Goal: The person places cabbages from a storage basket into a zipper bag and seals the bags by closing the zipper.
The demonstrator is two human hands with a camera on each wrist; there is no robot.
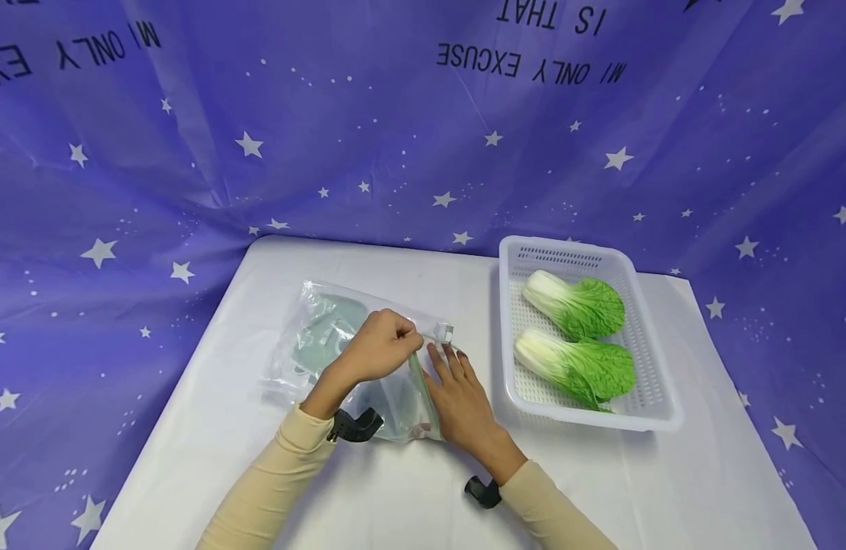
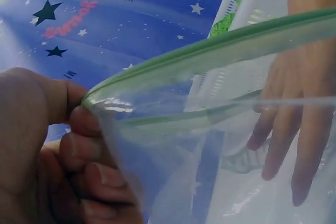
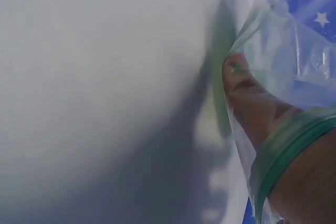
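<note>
Purple cloth [image 1: 395, 137] printed with white stars and black lettering hangs behind a table [image 1: 409, 496] covered in white. On the table, left of a white plastic basket [image 1: 508, 328], lies a clear bag [image 1: 330, 321] with pale green printing and a green strip [image 2: 273, 26] along its mouth. The person's left hand [image 1: 378, 347] pinches the bag at one end of that strip, thumb against bent forefinger. Nearer the basket, the right hand [image 1: 464, 401] is spread and clenches nothing; its straight fingers show through the plastic, and the strip crosses the base of its thumb. Inside the basket, two cabbages [image 1: 579, 302] lie side by side, white stems toward the bag.
</note>
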